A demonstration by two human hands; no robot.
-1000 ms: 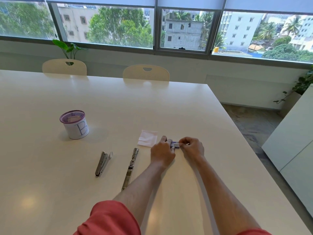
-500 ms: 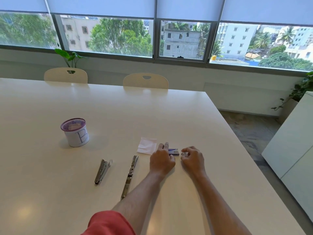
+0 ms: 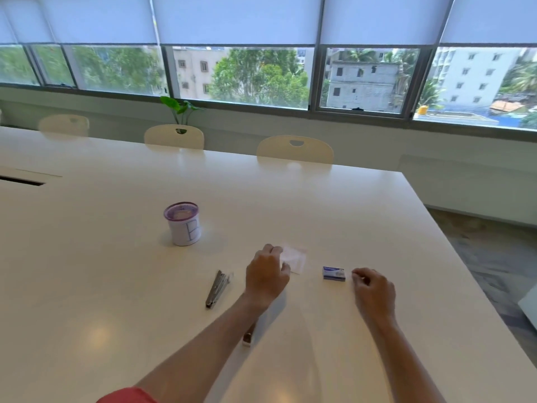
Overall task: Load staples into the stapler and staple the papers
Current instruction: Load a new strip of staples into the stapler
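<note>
Staple box (image 3: 334, 273) between hands, left hand (image 3: 267, 274) pinching papers (image 3: 295, 258), right hand (image 3: 373, 289) curled (contents unclear)

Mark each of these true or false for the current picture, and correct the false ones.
1. The staple box lies on the table between the two hands. True.
2. The left hand is at the papers. True.
3. The right hand grips the staple box. False: it sits just beside the box, apart from it.
4. The cup marked B lies tipped over. False: it stands upright.
5. The stapler is held in a hand. False: it lies on the table, untouched.
</note>
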